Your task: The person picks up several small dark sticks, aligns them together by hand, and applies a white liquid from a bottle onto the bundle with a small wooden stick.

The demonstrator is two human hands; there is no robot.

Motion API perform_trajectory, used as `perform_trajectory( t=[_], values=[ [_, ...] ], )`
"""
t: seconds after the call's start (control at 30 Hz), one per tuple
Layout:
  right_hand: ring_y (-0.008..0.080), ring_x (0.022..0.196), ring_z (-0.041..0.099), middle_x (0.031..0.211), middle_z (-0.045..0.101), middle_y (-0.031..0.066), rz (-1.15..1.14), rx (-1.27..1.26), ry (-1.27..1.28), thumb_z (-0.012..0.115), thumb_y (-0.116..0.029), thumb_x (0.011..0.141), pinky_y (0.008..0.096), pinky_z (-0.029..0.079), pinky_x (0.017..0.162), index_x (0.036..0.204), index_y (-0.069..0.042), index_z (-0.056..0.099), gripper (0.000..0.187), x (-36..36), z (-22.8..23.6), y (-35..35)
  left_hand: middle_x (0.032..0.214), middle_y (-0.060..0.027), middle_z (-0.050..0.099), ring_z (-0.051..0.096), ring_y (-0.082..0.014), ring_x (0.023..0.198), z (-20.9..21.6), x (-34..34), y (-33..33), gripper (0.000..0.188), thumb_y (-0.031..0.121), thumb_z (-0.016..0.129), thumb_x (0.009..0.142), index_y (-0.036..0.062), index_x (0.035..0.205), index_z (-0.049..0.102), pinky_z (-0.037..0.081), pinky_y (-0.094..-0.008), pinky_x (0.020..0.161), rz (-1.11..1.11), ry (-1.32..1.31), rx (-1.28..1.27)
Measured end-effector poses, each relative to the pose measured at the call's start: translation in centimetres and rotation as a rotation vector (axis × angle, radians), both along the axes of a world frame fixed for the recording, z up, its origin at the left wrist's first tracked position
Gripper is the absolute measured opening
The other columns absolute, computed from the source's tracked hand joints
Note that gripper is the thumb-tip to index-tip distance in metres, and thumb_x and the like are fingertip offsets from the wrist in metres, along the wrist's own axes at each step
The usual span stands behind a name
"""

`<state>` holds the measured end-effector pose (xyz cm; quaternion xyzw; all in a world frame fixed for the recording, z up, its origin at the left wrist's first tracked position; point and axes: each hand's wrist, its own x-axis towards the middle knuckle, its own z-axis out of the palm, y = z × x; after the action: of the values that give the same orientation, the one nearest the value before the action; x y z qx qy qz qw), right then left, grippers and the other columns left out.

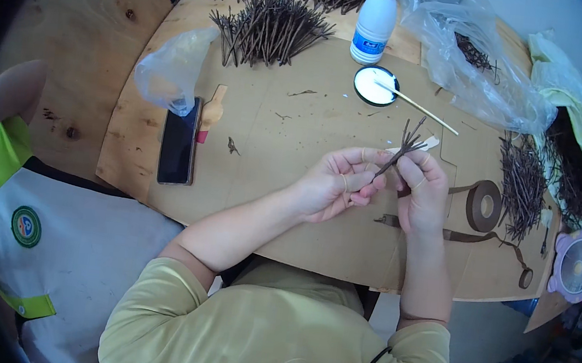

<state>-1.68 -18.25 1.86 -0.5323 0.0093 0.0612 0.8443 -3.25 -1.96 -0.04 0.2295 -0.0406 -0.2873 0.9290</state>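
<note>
1. Two hands meet above the middle of the worktop, a brown sheet of board: the left hand and the right hand are pressed close together, fingertips almost touching.
2. Both pinch a small bundle of twigs between them; the left thumb and fingers close on its lower end, and the right fingers curl round just beside.
3. This bundle is thin, dark brown and stiff, gathered tight at the bottom and fanning into several bare tips that point up and away from the person.
4. Just to the right of the right hand lies a roll of brown tape, with a loose strip trailing across the board below it.
5. Beyond the hands sit a round black lid of white glue with a wooden stick resting across it, and a white bottle with a blue cap.
6. Larger heaps of dark twigs lie at the far edge, and another heap at the right.
7. At the left are a black phone and a crumpled clear plastic bag.
</note>
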Motion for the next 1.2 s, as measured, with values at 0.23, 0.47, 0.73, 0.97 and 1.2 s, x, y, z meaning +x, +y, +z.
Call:
perform_trajectory(
  t=[0.23, 0.47, 0.73, 0.97, 1.2],
  values=[
    [0.0046, 0.068, 0.051, 0.081, 0.059, 0.0016, -0.090, -0.166, -0.054, 0.058, -0.001, 0.081, 0.0179, 0.041, 0.061, 0.089, 0.001, 0.058, 0.008, -0.4, 0.0, 0.4, 0.087, -0.0041, 0.057, 0.051, -0.0075, 0.072, 0.6, -0.6, -1.3, 0.031, 0.005, 0.049, 0.089, 0.0038, 0.119, 0.048, 0.043, -0.0194, 0.065, 0.292, -0.359, 0.548],
    [0.0038, 0.069, 0.051, 0.081, 0.059, 0.0009, -0.155, -0.056, -0.056, 0.060, -0.003, 0.081, 0.0169, 0.041, 0.062, 0.091, 0.000, 0.059, 0.010, -0.6, 0.2, 1.0, 0.083, -0.0005, 0.056, 0.046, -0.0053, 0.068, 0.7, -0.9, -1.5, 0.032, 0.008, 0.047, 0.090, 0.0043, 0.122, 0.046, 0.039, -0.0176, 0.063, 0.379, -0.465, 0.735],
    [0.0027, 0.064, 0.048, 0.079, 0.060, -0.0003, -0.099, -0.072, -0.028, 0.062, -0.004, 0.080, 0.0169, 0.037, 0.055, 0.093, 0.000, 0.060, 0.014, -0.5, 0.6, 0.5, 0.078, -0.0028, 0.054, 0.043, -0.0058, 0.063, 0.0, -0.4, -0.9, 0.029, 0.006, 0.048, 0.089, 0.0061, 0.118, 0.046, 0.036, -0.0189, 0.055, 0.066, -0.028, 0.019],
    [0.0022, 0.061, 0.046, 0.077, 0.059, -0.0009, 0.040, -0.156, 0.018, 0.063, -0.004, 0.079, 0.0164, 0.036, 0.053, 0.097, 0.000, 0.062, 0.019, 0.1, 1.0, -0.8, 0.082, -0.0044, 0.051, 0.041, -0.0076, 0.061, -0.1, 0.2, -0.3, 0.031, 0.004, 0.046, 0.089, 0.0073, 0.120, 0.044, 0.035, -0.0198, 0.053, -0.148, 0.184, -0.281],
    [0.0020, 0.062, 0.047, 0.077, 0.059, -0.0004, 0.035, -0.152, 0.010, 0.061, -0.002, 0.080, 0.0159, 0.037, 0.054, 0.093, 0.001, 0.062, 0.014, 0.1, 0.8, -1.0, 0.083, -0.0052, 0.050, 0.040, -0.0079, 0.062, -0.5, 0.3, -0.3, 0.031, 0.003, 0.045, 0.089, 0.0071, 0.119, 0.045, 0.035, -0.0199, 0.053, -0.216, 0.207, -0.363]
  ],
)
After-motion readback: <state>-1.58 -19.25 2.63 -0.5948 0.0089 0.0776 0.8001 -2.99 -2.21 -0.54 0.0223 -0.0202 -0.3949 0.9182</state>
